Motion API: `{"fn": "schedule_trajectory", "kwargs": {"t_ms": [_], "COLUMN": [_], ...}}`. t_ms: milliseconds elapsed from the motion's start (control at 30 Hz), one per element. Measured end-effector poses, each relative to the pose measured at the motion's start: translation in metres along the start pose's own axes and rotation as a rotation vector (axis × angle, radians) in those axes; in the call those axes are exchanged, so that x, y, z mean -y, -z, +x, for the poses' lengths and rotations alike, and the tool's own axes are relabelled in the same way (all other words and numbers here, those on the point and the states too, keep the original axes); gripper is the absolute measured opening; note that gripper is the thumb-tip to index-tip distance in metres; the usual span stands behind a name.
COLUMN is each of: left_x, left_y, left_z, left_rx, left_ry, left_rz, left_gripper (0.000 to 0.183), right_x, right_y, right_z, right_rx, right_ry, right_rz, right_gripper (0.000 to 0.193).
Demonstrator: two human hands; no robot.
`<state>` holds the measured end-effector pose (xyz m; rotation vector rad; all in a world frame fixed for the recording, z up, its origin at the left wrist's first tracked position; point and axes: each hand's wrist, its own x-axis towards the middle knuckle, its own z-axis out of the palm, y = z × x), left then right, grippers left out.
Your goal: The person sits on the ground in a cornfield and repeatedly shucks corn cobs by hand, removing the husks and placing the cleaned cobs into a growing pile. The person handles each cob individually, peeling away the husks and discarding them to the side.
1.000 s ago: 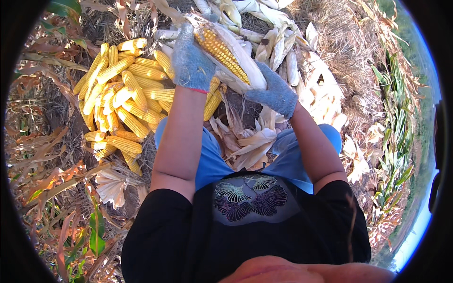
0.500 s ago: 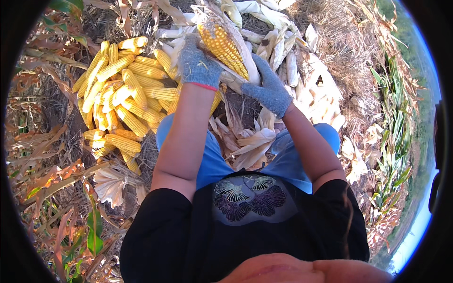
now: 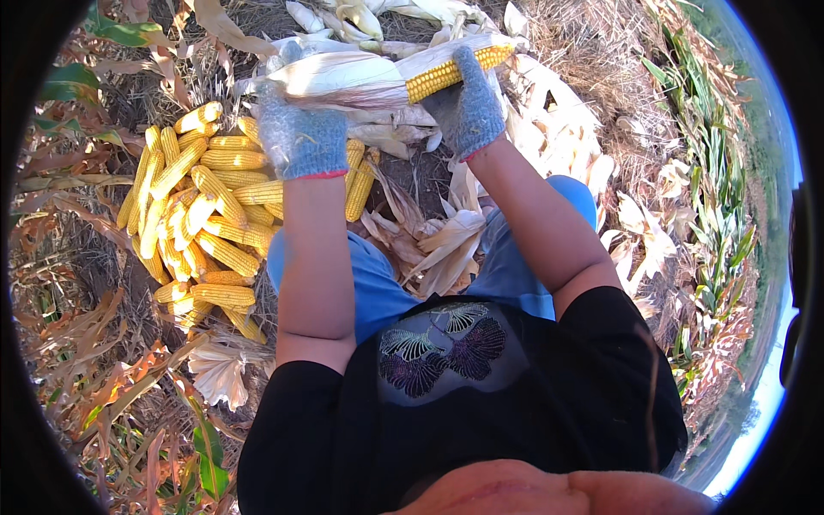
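Note:
A partly husked ear of corn [image 3: 433, 81] lies crosswise between my two grey-gloved hands, its bare yellow kernels toward the right. My left hand [image 3: 302, 133] is closed on the pale husk [image 3: 343, 79], which is peeled back over the ear's left part. Around the bare yellow part my right hand [image 3: 468, 107] is wrapped, with the tip sticking out past the fingers. Some fingers of both hands are hidden behind the ear and husk. To the left of my left forearm lies a heap of bare yellow corn cobs [image 3: 206, 206].
Unhusked pale ears [image 3: 378, 26] lie beyond my hands. Loose dry husks [image 3: 438, 249] are on the ground between my knees, and more husks [image 3: 566, 129] lie at the right. Dry corn stalks [image 3: 69, 335] stand at the left; green leaves [image 3: 704, 197] line the right.
The ear has turned from steep to nearly level. My right hand, earlier open against its husk side, now wraps the bare kernels; my left hand has shifted left with the husk.

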<state>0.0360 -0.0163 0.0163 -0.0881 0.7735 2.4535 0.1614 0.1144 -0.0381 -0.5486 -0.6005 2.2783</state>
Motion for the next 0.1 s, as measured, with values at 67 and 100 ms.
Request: {"fn": "schedule_trajectory", "kwargs": {"t_ms": [67,100], "left_x": [-0.007,-0.008], "left_y": [0.018,0.033], "left_z": [0.02,0.035], "left_rx": [0.078,0.113], "left_ry": [-0.08,-0.125], "left_rz": [0.02,0.032], "left_gripper": [0.049,0.051], "right_x": [0.016,0.021], "right_y": [0.018,0.018], "right_z": [0.02,0.024], "right_rx": [-0.011,0.062], "right_ry": [-0.016,-0.024], "right_rz": [0.099,0.174], "right_gripper": [0.052,0.06]}}
